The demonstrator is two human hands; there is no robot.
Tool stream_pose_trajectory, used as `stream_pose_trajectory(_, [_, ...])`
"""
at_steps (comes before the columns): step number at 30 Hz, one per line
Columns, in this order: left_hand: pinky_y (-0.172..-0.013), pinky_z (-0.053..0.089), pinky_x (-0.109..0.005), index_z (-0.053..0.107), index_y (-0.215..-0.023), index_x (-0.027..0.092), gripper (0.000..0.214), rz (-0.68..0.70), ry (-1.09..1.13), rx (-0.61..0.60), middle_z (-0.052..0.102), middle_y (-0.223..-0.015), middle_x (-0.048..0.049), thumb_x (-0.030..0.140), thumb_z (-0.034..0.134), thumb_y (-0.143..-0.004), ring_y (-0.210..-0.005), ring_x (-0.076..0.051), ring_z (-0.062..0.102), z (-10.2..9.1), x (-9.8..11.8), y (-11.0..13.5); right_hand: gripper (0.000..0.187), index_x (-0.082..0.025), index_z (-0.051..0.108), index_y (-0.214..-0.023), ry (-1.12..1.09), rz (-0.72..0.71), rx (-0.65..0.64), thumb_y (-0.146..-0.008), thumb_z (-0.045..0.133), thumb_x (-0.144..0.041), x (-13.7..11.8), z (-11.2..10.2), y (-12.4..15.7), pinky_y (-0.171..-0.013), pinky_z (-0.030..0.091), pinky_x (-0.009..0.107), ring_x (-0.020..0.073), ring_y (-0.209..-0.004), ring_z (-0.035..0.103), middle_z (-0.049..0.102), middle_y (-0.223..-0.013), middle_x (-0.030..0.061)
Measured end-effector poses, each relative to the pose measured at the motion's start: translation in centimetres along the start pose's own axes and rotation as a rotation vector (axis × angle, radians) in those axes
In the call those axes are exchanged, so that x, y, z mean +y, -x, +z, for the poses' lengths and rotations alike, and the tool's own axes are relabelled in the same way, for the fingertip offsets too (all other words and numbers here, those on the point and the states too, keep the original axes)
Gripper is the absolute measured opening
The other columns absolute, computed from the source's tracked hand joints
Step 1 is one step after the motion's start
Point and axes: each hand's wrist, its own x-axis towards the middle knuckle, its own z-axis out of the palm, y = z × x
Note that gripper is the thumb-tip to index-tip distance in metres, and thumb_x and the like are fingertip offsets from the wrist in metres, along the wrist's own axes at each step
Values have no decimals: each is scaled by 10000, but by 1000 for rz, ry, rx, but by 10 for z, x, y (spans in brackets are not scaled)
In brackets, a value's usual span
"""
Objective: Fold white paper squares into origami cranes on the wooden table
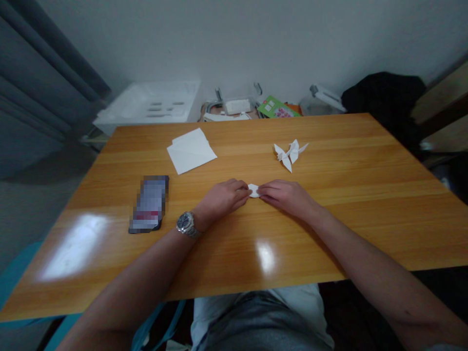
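Note:
My left hand [223, 200] and my right hand [287, 197] meet near the middle of the wooden table [340, 229]. Their fingertips pinch a small folded piece of white paper [253, 190] from both sides, and the fingers hide much of it. A white origami crane [290, 153] sits a little beyond my right hand. Further left lies a small stack of white paper sheets [190, 151]. A phone with a blurred-out face [149, 204] lies to the left of my left hand. A silver wristwatch [187, 224] circles my left wrist.
Past the far table edge stand a white plastic tray [146, 105], a green booklet [274, 107] and assorted containers. Dark cloth [383, 102] is heaped at the back right, and a grey curtain [36, 83] hangs at the left.

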Motion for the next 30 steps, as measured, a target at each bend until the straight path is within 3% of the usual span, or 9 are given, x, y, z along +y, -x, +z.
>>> stream_pose_trajectory(5, [-911,534,-352,683,-1214,195,320,-13,1,11,683,-1193,-93,393,490,-1050,-1077,-224,640,2,2,-1,198,-215,772,-1042,22,-3,15,-1009,580,-247,-3,0,-1,-825,573,347,235,-972,737,792,-1076,74])
stream_pose_trajectory(9, [-847,520,-343,689,-1147,191,301,-54,-37,16,694,-1125,-84,363,455,-1065,-1001,-216,641,2,6,-4,208,-214,765,-1039,-14,38,51,-1017,563,-255,-4,1,-2,-823,565,328,220,-947,738,798,-1038,75])
stream_pose_trajectory(23, [-737,473,-307,668,-977,179,201,-274,66,150,697,-951,-48,313,527,-1029,-856,-190,639,4,14,-5,151,-199,731,-1012,-394,169,145,-998,608,-285,-8,-2,-7,-787,511,320,193,-857,685,756,-951,63])
stream_pose_trajectory(30, [-823,503,-307,661,-1076,180,178,-294,164,220,702,-1032,-50,298,540,-1022,-947,-192,651,2,14,-6,154,-214,741,-977,-470,309,193,-989,610,-296,-6,0,-7,-727,506,313,188,-805,680,756,-917,42])
